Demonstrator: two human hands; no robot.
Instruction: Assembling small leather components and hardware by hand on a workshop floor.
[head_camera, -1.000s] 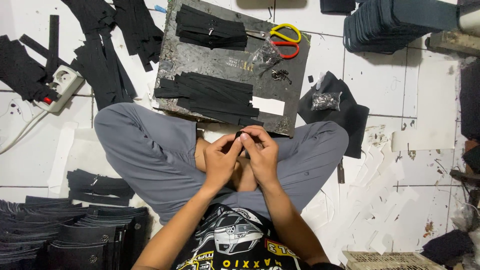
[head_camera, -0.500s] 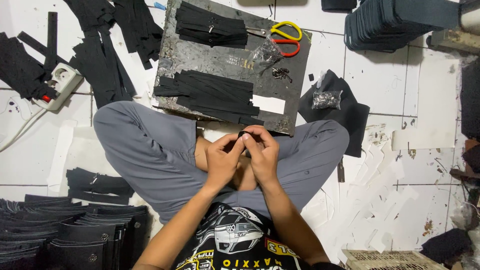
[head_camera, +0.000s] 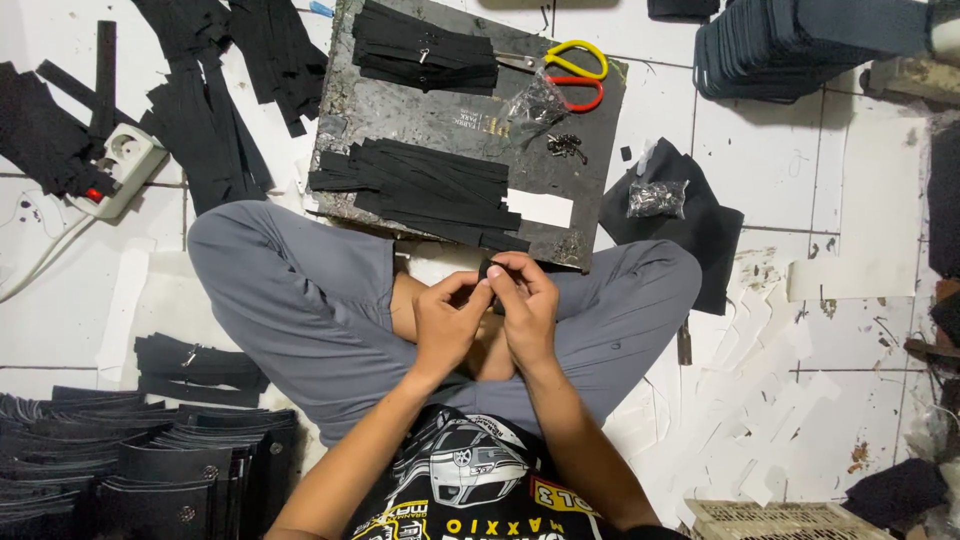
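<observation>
Pinching black strip (head_camera: 487, 268), both hands, cross-legged

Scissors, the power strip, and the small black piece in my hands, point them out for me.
scissors (head_camera: 575, 75): head view, on the handles.
power strip (head_camera: 125, 165): head view, on its white casing.
small black piece (head_camera: 487, 268): head view, on the bit showing above the fingertips.

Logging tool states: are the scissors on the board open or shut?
Shut: the scissors' yellow and red handle loops lie close together on the dark board.
</observation>
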